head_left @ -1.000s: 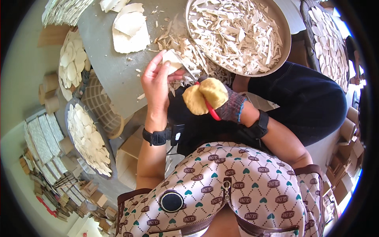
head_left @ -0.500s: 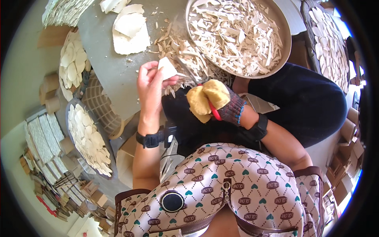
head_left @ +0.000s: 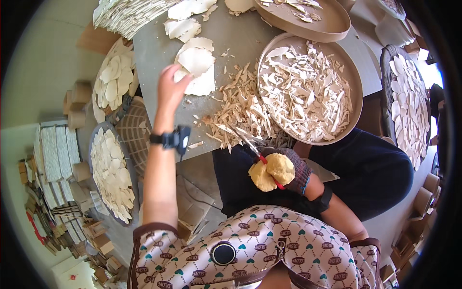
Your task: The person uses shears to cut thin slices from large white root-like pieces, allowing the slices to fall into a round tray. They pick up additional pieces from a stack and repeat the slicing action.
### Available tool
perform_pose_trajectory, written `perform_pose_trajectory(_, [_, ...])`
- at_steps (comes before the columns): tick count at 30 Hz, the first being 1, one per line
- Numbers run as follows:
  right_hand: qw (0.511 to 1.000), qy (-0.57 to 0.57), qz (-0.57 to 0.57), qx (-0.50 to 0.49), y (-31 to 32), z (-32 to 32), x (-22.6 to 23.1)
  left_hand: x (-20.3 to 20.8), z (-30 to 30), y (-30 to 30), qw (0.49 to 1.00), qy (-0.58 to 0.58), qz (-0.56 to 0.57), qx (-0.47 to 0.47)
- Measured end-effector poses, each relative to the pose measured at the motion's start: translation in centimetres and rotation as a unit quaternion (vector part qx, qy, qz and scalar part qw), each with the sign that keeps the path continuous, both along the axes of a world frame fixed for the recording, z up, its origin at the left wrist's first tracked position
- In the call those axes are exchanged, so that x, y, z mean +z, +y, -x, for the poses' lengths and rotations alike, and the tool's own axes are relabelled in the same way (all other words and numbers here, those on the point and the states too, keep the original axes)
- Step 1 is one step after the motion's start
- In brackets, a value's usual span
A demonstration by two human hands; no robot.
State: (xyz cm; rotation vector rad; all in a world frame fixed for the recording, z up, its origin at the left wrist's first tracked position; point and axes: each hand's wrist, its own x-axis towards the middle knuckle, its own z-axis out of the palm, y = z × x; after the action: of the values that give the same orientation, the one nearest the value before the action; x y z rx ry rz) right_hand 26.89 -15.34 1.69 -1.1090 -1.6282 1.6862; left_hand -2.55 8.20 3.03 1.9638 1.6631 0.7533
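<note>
My left hand [head_left: 169,91] is stretched over the table at a stack of off-white, thin brittle-looking sheets [head_left: 199,83]. Its thumb and fingers are apart at the stack's left edge; whether they touch a sheet is hard to make out. In a dark knitted glove, my right hand [head_left: 297,166] grips scissors [head_left: 248,140] with red handles wrapped in thick yellow padding [head_left: 273,172]. The blades point up and left, over a heap of pale cut strips [head_left: 243,108].
A round tray [head_left: 358,103] of cut scraps stands right of the heap, with another shallow round tray [head_left: 332,31] behind it. Trays of flat pale pieces sit at left [head_left: 113,176] and far right [head_left: 404,108]. A woven basket [head_left: 134,130] is beside the table [head_left: 154,58].
My left hand has moved away from the scissors to the stack, and the white piece it held no longer shows clearly. My right hand still holds the scissors. The view has shifted.
</note>
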Motion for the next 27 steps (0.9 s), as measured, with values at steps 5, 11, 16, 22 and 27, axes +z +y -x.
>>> perform_pose_trajectory(5, [0.993,0.079,0.069,-0.043,-0.6,-0.1,-0.8,-3.7,-5.2,4.6,0.989,0.125,-0.027,0.079])
perform_pose_trajectory(11, [0.995,0.049,-0.048,-0.073,-1.4,-1.0,-2.4,-1.7,-3.9,5.8,0.974,0.226,-0.012,0.011])
perform_pose_trajectory(16, [0.947,0.245,0.167,-0.12,-1.1,-1.0,-1.9,1.6,-0.5,3.8,0.973,-0.057,0.219,-0.047])
perform_pose_trajectory(22, [0.8,0.499,0.281,-0.18,-1.3,0.2,-3.0,4.7,-6.5,-9.3,0.858,-0.449,0.249,0.01])
perform_pose_trajectory(27, [0.909,0.365,0.099,-0.174,0.4,2.0,-2.4,3.8,-10.5,-16.2,0.839,-0.5,0.203,0.069])
